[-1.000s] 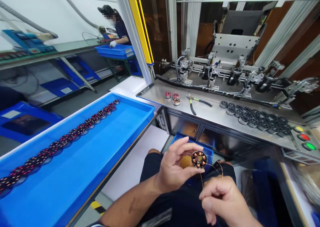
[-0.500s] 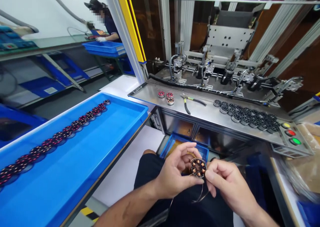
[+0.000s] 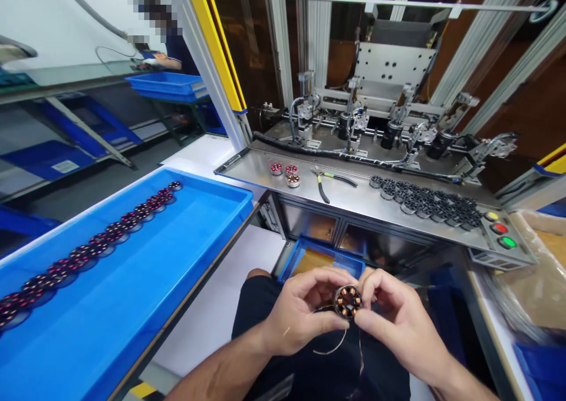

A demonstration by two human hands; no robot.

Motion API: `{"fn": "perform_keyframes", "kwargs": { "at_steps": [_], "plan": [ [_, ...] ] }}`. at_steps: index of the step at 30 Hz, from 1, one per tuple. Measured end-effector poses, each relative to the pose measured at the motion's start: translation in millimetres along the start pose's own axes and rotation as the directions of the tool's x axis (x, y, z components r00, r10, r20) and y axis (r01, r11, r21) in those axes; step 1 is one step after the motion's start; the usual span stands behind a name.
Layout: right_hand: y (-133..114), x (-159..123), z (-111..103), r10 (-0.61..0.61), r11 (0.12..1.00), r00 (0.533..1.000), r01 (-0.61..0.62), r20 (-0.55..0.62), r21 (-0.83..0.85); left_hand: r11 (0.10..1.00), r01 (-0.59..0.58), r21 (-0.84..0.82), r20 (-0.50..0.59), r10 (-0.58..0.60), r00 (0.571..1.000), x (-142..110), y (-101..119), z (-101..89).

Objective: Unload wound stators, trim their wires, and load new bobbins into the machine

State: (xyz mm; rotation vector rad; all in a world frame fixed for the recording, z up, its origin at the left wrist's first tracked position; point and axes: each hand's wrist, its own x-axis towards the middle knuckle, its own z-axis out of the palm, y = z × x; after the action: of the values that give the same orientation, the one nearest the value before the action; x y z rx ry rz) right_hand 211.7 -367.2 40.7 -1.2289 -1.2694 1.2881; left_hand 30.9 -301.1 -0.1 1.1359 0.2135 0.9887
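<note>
Over my lap, my left hand [image 3: 305, 309] grips a round motor stator [image 3: 348, 302] with copper windings around its black ring. My right hand [image 3: 393, 315] is closed at the stator's right side, thumb and fingers pressed against its rim. Loose copper wire ends [image 3: 361, 354] hang below it. Whether the right fingers pinch a wire or the rim itself is hard to see. On the metal ledge ahead lie wire cutters [image 3: 327, 183] with black and green handles. Left of them sit a copper-wound stator [image 3: 292, 180] and two red-wound stators [image 3: 276, 168].
A long blue tray [image 3: 212, 236] on my left holds a diagonal row of wound stators [image 3: 117, 233]. Several black bare cores [image 3: 424, 200] are grouped on the ledge, beside a button box [image 3: 504, 242]. Behind stands a winding machine [image 3: 393, 112]. A person [image 3: 179, 47] works at the far left.
My right hand has shifted up along the stator's rim, and its fingers now sit closer against it. The hanging wires have swung. The whole view has turned slightly right.
</note>
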Motion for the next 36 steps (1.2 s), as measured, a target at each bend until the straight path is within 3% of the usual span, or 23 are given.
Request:
{"fn": "perform_keyframes", "kwargs": {
  "at_steps": [5,10,16,19,27,31,34,36],
  "plan": [
    [24,-2,18,-0.016,0.977,0.991,0.044,-0.134,0.207,0.991,0.071,-0.112,-0.023,-0.074,0.997,-2,-3,-2.9],
    [38,-5,16,0.032,0.975,0.985,0.007,-0.171,0.222,0.960,0.148,-0.239,0.003,-0.151,0.988,-3,-6,-5.0],
    [18,-4,4,-0.093,0.971,0.995,0.099,-0.039,0.219,0.974,0.180,-0.136,0.050,-0.175,0.983,2,-4,0.5],
    [15,-4,7,-0.054,0.960,0.998,0.060,-0.031,0.275,0.972,0.196,-0.132,0.056,-0.190,0.980,3,-4,2.1],
    [33,-10,26,0.168,0.866,0.970,-0.060,-0.175,0.497,0.928,0.289,-0.237,0.006,-0.296,0.955,-2,-14,2.1],
    [43,-14,13,0.171,0.917,0.957,-0.068,-0.234,0.393,0.895,0.336,-0.293,-0.043,-0.364,0.931,0,-13,4.4],
    [38,-19,-7,-0.094,0.988,0.953,0.126,-0.289,0.095,0.890,0.348,-0.296,-0.033,-0.373,0.927,3,-9,6.8],
    [29,-21,-17,-0.280,0.956,0.940,0.255,-0.195,-0.146,0.888,0.356,-0.293,-0.031,-0.380,0.924,5,-7,8.8]
  ]
}}
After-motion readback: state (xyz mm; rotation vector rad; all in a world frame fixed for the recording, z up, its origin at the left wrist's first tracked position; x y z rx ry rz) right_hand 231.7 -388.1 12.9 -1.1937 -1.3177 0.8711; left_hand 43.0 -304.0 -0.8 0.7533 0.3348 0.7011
